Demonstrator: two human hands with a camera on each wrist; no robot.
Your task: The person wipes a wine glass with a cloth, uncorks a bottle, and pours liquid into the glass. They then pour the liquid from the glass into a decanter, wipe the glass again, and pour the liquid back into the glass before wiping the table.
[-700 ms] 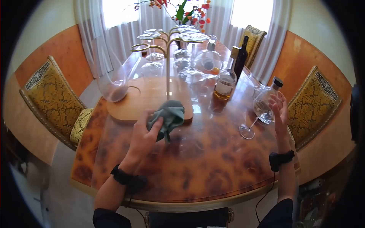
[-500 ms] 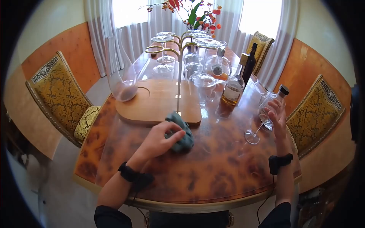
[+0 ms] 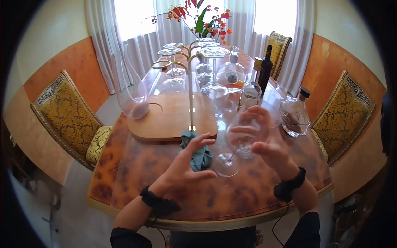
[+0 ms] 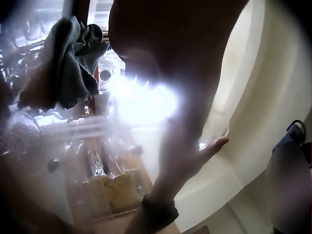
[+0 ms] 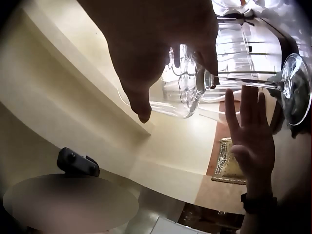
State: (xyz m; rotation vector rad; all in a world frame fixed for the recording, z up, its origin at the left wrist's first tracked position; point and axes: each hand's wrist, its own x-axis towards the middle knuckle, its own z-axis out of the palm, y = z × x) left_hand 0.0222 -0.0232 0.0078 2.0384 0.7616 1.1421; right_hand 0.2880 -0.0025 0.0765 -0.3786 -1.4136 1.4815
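Note:
My right hand (image 3: pixel 269 142) holds a clear wine glass (image 3: pixel 236 136) by its bowl, the fingers behind the bowl and the thumb on the near side. The glass is tilted, its foot pointing down and left. In the right wrist view, the stem and round foot (image 5: pixel 296 90) reach toward my left hand (image 5: pixel 253 139), whose fingers are straight and spread. From the head, my left hand (image 3: pixel 186 163) is beside a crumpled grey-green cloth (image 3: pixel 201 157), apart from the glass foot. That cloth sits at the front edge of a wooden stand base (image 3: pixel 165 128).
Upside-down glasses (image 3: pixel 214 51) hang from the stand's brass arms (image 3: pixel 191 82). A tall decanter (image 3: pixel 134 99) stands on the base's left. Toward the right are a liquor bottle (image 3: pixel 250 93), a dark wine bottle (image 3: pixel 266 70) and a black-capped decanter (image 3: pixel 295 115). Patterned chairs (image 3: pixel 68 107) flank the table.
My right hand has brought the wine glass left, from beside the black-capped decanter to the middle. My left hand has let go of the cloth and spread its fingers.

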